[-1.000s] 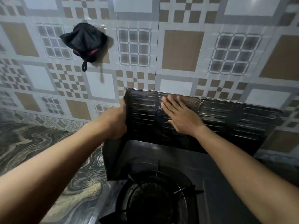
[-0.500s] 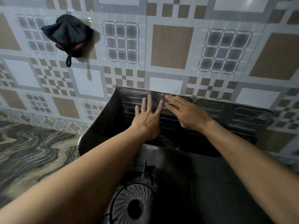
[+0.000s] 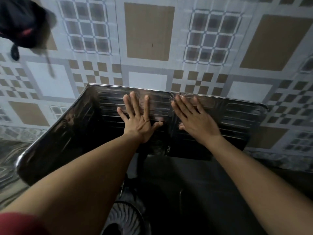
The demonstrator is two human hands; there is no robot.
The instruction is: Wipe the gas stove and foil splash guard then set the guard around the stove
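The dark, ribbed foil splash guard (image 3: 237, 119) stands upright against the tiled wall behind the gas stove (image 3: 194, 192). Its left wing (image 3: 55, 143) is folded forward along the stove's left side. My left hand (image 3: 138, 119) lies flat on the guard's back panel with its fingers spread. My right hand (image 3: 196, 119) lies flat beside it, just right of the panel's centre fold. Neither hand holds anything. The round burner (image 3: 123, 219) shows at the bottom, partly hidden by my left forearm.
A black cloth (image 3: 22, 22) with a red trim hangs on the wall at the upper left. A marbled countertop (image 3: 8, 167) extends to the left of the stove. The patterned tiled wall (image 3: 149, 31) rises right behind the guard.
My left hand left the guard's left edge and now presses flat on the back panel beside the right hand. The left wing swung forward. The view has moved closer.
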